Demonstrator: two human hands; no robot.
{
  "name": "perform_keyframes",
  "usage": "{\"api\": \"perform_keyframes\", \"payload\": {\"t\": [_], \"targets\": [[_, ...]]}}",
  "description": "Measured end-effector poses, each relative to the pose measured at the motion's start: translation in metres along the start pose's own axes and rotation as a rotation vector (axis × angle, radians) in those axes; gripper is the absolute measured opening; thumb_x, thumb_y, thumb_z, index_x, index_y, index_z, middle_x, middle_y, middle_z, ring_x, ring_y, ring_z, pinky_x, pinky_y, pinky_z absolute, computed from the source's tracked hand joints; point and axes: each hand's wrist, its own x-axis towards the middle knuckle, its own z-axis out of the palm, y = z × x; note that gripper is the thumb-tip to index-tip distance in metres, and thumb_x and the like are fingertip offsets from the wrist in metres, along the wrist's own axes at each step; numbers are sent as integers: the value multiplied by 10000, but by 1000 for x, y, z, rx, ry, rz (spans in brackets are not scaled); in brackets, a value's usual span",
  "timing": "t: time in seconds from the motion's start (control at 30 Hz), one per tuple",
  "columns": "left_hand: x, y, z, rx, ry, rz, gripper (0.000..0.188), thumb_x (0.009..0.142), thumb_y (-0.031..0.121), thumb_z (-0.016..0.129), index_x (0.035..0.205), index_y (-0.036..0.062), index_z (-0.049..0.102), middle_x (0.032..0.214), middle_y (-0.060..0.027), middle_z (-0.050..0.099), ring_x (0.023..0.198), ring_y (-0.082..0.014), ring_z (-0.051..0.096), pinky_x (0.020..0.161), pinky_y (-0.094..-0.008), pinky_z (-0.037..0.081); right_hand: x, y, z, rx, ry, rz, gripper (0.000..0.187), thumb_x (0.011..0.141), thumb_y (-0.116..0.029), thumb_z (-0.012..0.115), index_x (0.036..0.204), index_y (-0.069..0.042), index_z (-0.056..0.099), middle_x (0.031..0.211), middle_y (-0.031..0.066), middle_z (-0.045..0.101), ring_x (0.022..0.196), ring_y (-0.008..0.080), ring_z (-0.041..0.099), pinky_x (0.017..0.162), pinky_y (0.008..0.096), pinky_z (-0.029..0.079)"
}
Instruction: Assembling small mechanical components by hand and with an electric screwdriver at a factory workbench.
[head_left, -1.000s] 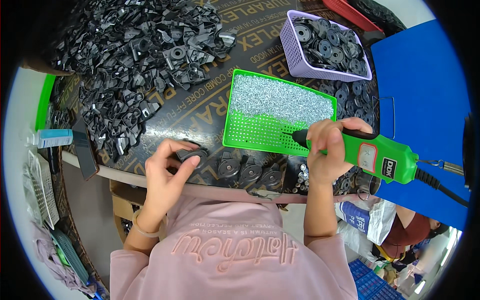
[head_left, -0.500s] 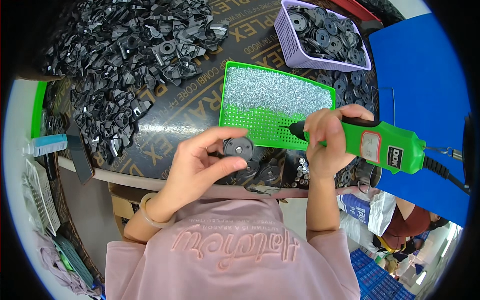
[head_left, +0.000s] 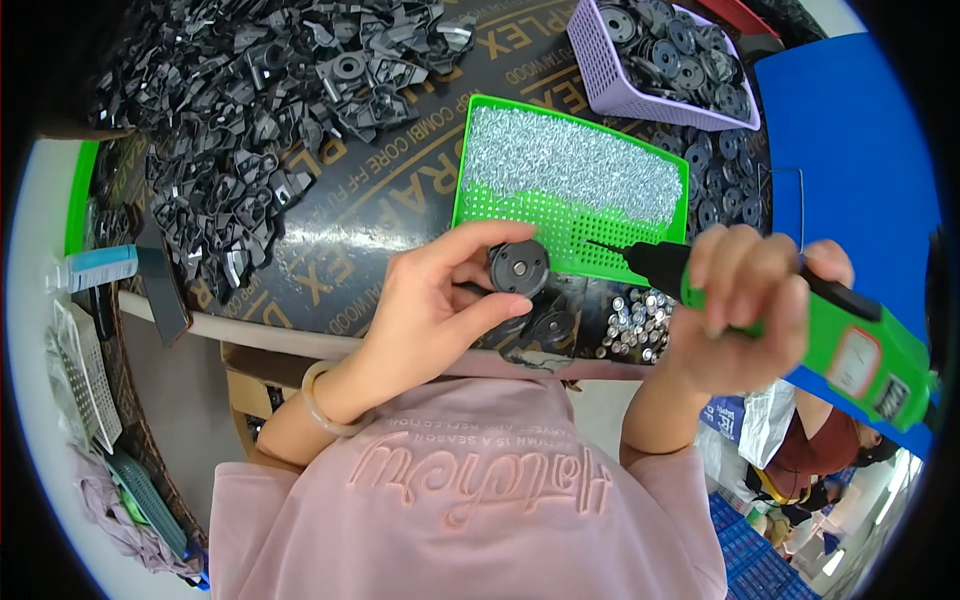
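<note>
Between the thumb and fingers of my left hand point(head_left: 430, 290) is a round black plastic wheel point(head_left: 520, 268) with a metal piece at its centre. My right hand point(head_left: 745, 310) is wrapped round a green and black electric screwdriver point(head_left: 845, 345). Its thin bit points left, over the near part of a green perforated tray point(head_left: 520, 212), apart from the wheel. Small silvery screws point(head_left: 575, 160) fill the far part of that tray. Several small round metal pieces point(head_left: 638, 322) lie on the table just below the tray. Another black part point(head_left: 548, 325) rests beneath my left hand.
Black angular plastic parts point(head_left: 240, 150) are heaped at the table's left and back. A lilac basket point(head_left: 640, 105) of black wheels stands at the back right, with loose wheels point(head_left: 720, 170) beside it. A blue surface point(head_left: 850, 150) lies at the right. Another person point(head_left: 810, 440) is at the lower right.
The screwdriver has moved right and nearer to me, its tail swinging downward. My left hand has shifted slightly right and up with the wheel. The metal pieces below the tray are more exposed.
</note>
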Motion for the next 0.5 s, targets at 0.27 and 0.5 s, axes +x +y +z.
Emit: {"api": "perform_keyframes", "payload": {"t": [0.27, 0.5], "targets": [[1, -7, 5, 60, 61, 25, 521, 792, -114, 738, 1282, 9, 610, 905, -44, 654, 737, -71, 625, 678, -217, 528, -6, -10, 13, 72, -332, 31, 274, 1020, -210, 474, 1276, -114, 452, 708, -4, 496, 554, 99, 453, 617, 310, 419], [-4, -2, 7, 18, 67, -20, 541, 796, -132, 729, 1304, -4, 595, 922, -35, 653, 796, -65, 633, 697, -209, 513, -12, -8, 18, 40, -285, 47, 267, 1016, -194, 499, 1264, -109, 449, 700, 9, 506, 529, 115, 460, 591, 313, 423]]}}
